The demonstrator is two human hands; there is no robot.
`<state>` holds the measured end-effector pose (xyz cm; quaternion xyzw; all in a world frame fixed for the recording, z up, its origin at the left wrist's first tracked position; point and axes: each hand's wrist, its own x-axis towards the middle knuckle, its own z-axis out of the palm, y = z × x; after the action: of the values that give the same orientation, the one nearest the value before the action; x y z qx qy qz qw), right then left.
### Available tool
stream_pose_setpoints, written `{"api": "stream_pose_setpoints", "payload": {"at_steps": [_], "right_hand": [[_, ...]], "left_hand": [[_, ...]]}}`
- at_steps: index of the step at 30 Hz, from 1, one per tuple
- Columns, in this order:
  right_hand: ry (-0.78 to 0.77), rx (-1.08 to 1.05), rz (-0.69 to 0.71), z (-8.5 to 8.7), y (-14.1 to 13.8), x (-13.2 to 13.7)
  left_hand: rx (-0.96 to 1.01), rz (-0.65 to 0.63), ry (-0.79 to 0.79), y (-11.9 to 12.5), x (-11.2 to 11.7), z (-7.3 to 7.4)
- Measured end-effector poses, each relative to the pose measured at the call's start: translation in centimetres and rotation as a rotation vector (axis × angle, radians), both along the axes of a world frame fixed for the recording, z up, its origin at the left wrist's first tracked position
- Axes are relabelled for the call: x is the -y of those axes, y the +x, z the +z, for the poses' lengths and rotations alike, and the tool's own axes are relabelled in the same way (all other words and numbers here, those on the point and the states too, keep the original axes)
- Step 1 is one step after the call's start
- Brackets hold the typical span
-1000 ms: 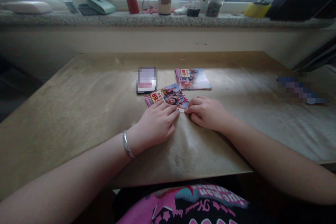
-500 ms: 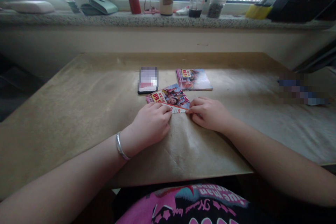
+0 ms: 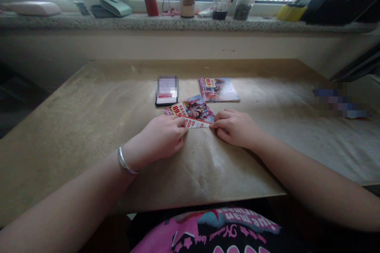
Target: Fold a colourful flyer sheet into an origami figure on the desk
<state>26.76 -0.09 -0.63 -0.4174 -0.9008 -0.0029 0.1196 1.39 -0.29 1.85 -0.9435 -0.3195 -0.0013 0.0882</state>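
Observation:
A colourful printed leaflet (image 3: 192, 111) lies on the brown paper-covered table (image 3: 89, 126) in front of me, its near edge folded over. My left hand (image 3: 160, 136), with a silver bangle on the wrist, has curled fingers pressing on the leaflet's near left edge. My right hand (image 3: 236, 126) pinches the leaflet's near right corner with its fingertips. A second similar leaflet (image 3: 218, 89) lies flat just beyond, to the right.
A dark phone (image 3: 166, 91) lies left of the leaflets. A blurred blue object (image 3: 341, 101) sits at the table's right. The stone windowsill (image 3: 89, 21) behind carries a red cup (image 3: 151, 4), bottles, jars and a yellow item (image 3: 289, 11).
My left hand has slid to the left and back along the leaflet's near edge, uncovering more of the fold. My right hand has stayed at the right corner.

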Motion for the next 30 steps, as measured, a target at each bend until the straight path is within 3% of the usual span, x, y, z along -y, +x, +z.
{"api": "stream_pose_setpoints", "payload": {"at_steps": [12, 23, 30], "right_hand": [[-0.017, -0.026, -0.003, 0.1, -0.1, 0.0], [-0.030, -0.048, -0.011, 0.0, -0.3, -0.1], [-0.042, -0.049, -0.013, -0.1, -0.1, -0.1]], "left_hand": [[-0.004, -0.005, -0.030, -1.9, -0.9, 0.9], [-0.088, 0.097, -0.078, -1.9, -0.3, 1.2], [-0.165, 0.214, 0.015, -1.7, 0.1, 1.6]]}}
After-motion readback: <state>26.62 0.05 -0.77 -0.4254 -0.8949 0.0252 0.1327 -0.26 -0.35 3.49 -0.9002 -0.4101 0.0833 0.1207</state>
